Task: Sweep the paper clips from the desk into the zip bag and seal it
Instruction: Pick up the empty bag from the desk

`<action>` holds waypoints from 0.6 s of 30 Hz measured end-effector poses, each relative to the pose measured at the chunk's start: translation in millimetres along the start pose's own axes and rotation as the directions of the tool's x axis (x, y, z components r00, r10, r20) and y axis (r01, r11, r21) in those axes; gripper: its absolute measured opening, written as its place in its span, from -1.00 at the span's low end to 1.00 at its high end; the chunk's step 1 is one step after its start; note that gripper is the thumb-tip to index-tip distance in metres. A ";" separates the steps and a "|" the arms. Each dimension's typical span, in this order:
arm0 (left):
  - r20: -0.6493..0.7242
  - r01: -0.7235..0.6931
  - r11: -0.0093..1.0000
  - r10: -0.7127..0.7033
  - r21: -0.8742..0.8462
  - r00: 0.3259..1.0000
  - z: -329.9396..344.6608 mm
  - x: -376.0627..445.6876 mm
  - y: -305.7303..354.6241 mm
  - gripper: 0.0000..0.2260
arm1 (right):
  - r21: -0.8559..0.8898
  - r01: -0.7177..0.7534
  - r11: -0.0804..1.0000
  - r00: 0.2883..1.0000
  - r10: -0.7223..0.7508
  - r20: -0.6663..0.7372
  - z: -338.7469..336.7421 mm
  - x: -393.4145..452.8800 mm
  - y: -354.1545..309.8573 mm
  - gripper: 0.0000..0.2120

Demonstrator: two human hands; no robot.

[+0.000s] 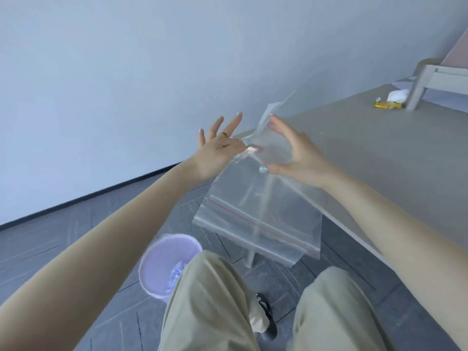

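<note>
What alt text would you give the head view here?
Two bare hands hold a clear zip bag in the air beside a grey desk: the left hand pinches its upper edge, the right hand grips its top. A lilac bin stands on the floor below.

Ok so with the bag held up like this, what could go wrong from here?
The zip bag hangs with its red zip end pointing down, past the desk edge; anything swept in now could fall out, perhaps into the purple bin. Both the left hand and right hand pinch the far end, leaving no hand to sweep.
</note>
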State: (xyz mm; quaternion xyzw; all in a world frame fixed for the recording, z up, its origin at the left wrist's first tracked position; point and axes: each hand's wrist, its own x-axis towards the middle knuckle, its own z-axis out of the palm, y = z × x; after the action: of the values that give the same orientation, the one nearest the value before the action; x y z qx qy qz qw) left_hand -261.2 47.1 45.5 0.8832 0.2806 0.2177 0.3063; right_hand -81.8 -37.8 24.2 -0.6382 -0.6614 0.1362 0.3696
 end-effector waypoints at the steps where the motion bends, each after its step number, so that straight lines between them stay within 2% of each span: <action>1: -0.031 0.004 1.000 -0.004 0.002 1.000 -7.5 -16.6 -5.4 -0.73 | 0.056 0.006 0.998 0.995 -0.011 0.095 11.7 4.3 -13.3 -0.04; 3: -0.100 0.006 1.000 -0.004 0.023 0.995 -21.4 -48.9 -16.0 -0.71 | 0.162 -0.004 0.987 0.960 -0.042 0.277 37.4 10.5 -37.0 -0.06; 5: -0.176 0.025 0.998 -0.016 0.052 0.984 -36.3 -76.9 -28.2 -0.66 | 0.225 -0.017 0.974 0.895 -0.085 0.437 62.3 15.0 -58.7 -0.14; 8: -0.224 0.127 0.991 -0.114 0.045 0.968 -65.1 -113.4 -45.7 -0.62 | 0.225 -0.034 0.974 0.773 -0.117 0.623 96.2 24.9 -80.2 -0.60; 10: -0.250 0.203 0.975 -0.220 -0.093 0.943 -84.1 -137.0 -57.6 -0.67 | 0.186 -0.060 0.981 0.757 -0.076 0.649 112.8 33.3 -88.3 -0.81; 12: -0.334 0.235 0.917 -0.343 -0.323 0.878 -97.8 -160.4 -68.1 -0.73 | 0.158 -0.096 0.983 0.736 -0.037 0.675 124.8 42.7 -89.5 -0.88; 14: -0.396 0.284 0.852 -0.469 -0.441 0.790 -104.5 -182.0 -86.2 -0.82 | 0.200 -0.214 0.956 0.693 0.004 0.721 136.8 50.2 -86.1 -0.90; 16: -0.335 0.326 0.766 -0.564 -0.554 0.755 -105.7 -201.3 -112.8 -0.82 | 0.322 -0.405 0.856 0.688 0.054 0.723 153.4 58.0 -79.7 -0.92; 18: -0.194 0.328 0.644 -0.602 -0.691 0.774 -98.7 -215.4 -138.7 -0.71 | 0.453 -0.542 0.708 0.709 0.095 0.699 171.2 62.0 -71.0 -0.88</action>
State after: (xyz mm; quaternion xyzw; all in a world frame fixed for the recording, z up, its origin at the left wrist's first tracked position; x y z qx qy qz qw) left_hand -527.4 43.8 -21.5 0.5593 0.4724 0.3877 0.5600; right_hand -242.6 60.2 -28.1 -0.5032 -0.5298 0.6199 0.2860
